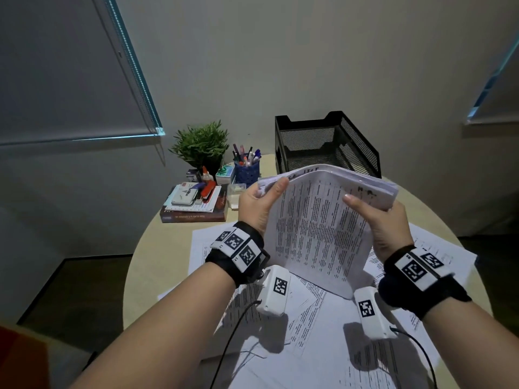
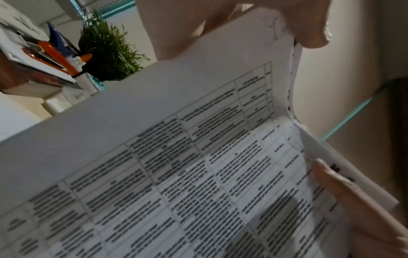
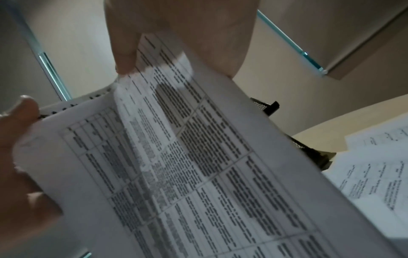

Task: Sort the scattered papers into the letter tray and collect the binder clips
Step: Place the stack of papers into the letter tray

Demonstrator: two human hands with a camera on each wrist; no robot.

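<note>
- Hands first: the left hand [image 1: 259, 204] and the right hand [image 1: 383, 223] each pinch a side of one stack [image 1: 317, 226] of papers, thumbs on the front sheet, other fingers behind.
- The stack stands up on its bottom edge on the table [image 1: 157, 265], and its top bends back.
- Loose papers [image 1: 317, 346] lie flat under and around both wrists.
- The tray [image 1: 328, 144] is black mesh, at the back of the table, just past the stack. It looks empty.
- To do this step well, I think: tap the bottom edge so the sheets line up, hold both sides snug, then slide the stack in flat.
- I see no clips from here.
- A plant [image 1: 200, 144], a pen cup [image 1: 247, 171] and a pile of books [image 1: 193, 206] sit to the left.
- The print on the sheets is in boxes, but too blurry to read.
</note>
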